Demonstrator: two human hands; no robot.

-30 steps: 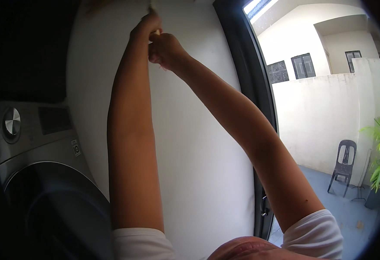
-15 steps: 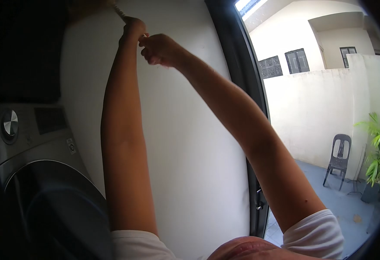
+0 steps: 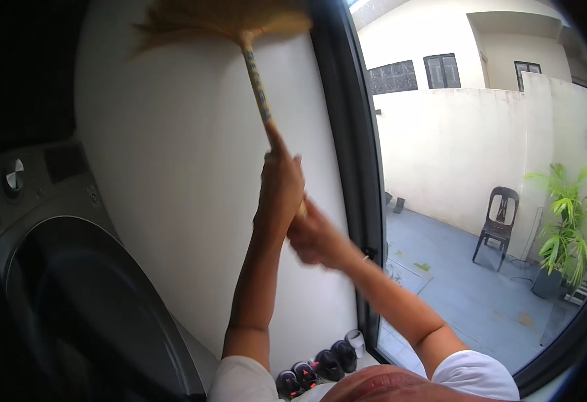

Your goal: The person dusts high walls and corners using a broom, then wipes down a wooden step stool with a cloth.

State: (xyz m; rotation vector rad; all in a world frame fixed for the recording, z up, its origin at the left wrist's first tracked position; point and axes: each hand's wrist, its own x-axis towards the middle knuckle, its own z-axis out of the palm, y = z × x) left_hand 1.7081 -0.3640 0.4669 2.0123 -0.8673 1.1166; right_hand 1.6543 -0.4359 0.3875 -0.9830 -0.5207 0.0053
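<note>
Broom (image 3: pixel 248 48) was up in front of the white wall (image 3: pixel 179 167), bristles (image 3: pixel 230 20) blurred and running off the top of view, handle (image 3: pixel 258 87) slanting down and right into both hands. Left hand (image 3: pixel 281 184) was wrapped round the handle, upper of the two. Right hand (image 3: pixel 320 236) sat just below it, curled on the handle's lower end — blurred, so exact finger placement wasn't readable. Couldn't tell whether bristles touched the wall. Washer (image 3: pixel 45 194) stood at far left, with its dark round door (image 3: pixel 92 301) below the knob (image 3: pixel 14 177). Dark door frame (image 3: pixel 347 147) ran down the right side of the wall; shoes (image 3: pixel 329 364) sat in a row at the wall's foot. Beyond the frame — a yard (image 3: pixel 447 288) with a dark chair (image 3: pixel 489 231) and, just right of it, a potted plant (image 3: pixel 565 231)
</note>
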